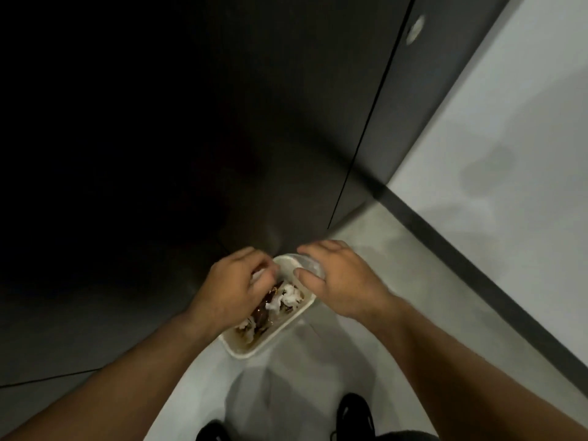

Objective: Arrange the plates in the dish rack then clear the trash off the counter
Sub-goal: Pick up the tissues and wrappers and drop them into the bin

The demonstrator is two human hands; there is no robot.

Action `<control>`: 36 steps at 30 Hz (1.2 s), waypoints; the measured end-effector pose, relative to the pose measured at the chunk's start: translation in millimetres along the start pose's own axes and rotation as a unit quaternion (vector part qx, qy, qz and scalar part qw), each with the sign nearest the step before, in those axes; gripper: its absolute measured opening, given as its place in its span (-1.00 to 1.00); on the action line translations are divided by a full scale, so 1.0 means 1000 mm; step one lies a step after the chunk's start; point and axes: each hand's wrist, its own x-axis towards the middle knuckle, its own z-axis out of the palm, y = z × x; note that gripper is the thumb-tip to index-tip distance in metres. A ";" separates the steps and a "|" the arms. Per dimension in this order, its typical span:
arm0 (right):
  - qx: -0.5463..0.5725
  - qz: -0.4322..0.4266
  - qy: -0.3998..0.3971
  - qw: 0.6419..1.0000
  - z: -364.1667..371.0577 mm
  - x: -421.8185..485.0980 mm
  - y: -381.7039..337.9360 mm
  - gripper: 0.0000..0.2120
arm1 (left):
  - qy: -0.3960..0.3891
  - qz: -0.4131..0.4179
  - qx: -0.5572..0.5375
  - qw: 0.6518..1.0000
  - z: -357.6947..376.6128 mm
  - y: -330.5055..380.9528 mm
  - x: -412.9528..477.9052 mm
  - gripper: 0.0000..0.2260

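Sitting centre-low in view, under both hands: white takeaway tray, rectangular w/ rounded corners, long axis running near-left to far-right. Inside: brown food scraps and sauce, plus crumpled white tissue toward far end. Tray looks to be above the floor, not on it; can't tell which hand carries its weight.

Left hand over tray's left side, palm down, fingers curled tight w/ a white scrap pinched in them; too blurred to say what it is. Right hand at tray's far-right end, thumb and fingers curved round a clear plastic piece, poss. cup or lid, held just above the rim.

Below: pale grey floor w/ soft shadows. Black shoes at bottom edge, one right of centre, another partly cut off. Dark cabinet fronts fill upper left, thin seam betw. doors. Dark baseboard runs diagonally along white wall at right.
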 end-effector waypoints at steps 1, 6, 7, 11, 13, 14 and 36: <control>0.001 0.000 0.008 1.000 -0.027 -0.011 -0.009 -0.56 | 0.007 0.023 -0.002 1.000 -0.024 0.026 -0.003 -0.82; 0.028 0.000 0.065 0.997 -0.166 -0.061 -0.052 -0.54 | 0.037 0.124 -0.004 0.992 -0.142 0.154 -0.026 -0.82; 0.036 -0.004 0.077 0.996 -0.194 -0.070 -0.060 -0.54 | 0.038 0.132 -0.003 0.991 -0.164 0.177 -0.029 -0.83; 0.049 -0.036 0.128 0.990 -0.298 -0.104 -0.088 -0.56 | 0.086 0.177 0.016 0.980 -0.242 0.259 -0.038 -0.82; 0.048 -0.055 0.156 0.985 -0.341 -0.119 -0.098 -0.58 | 0.121 0.185 0.023 0.975 -0.271 0.293 -0.036 -0.82; 0.047 -0.062 0.168 0.983 -0.360 -0.125 -0.102 -0.59 | 0.137 0.185 0.023 0.973 -0.283 0.308 -0.035 -0.82; -0.036 -0.105 0.178 0.978 -0.507 -0.014 -0.078 -0.63 | 0.216 0.159 0.050 0.962 -0.339 0.353 0.154 -0.79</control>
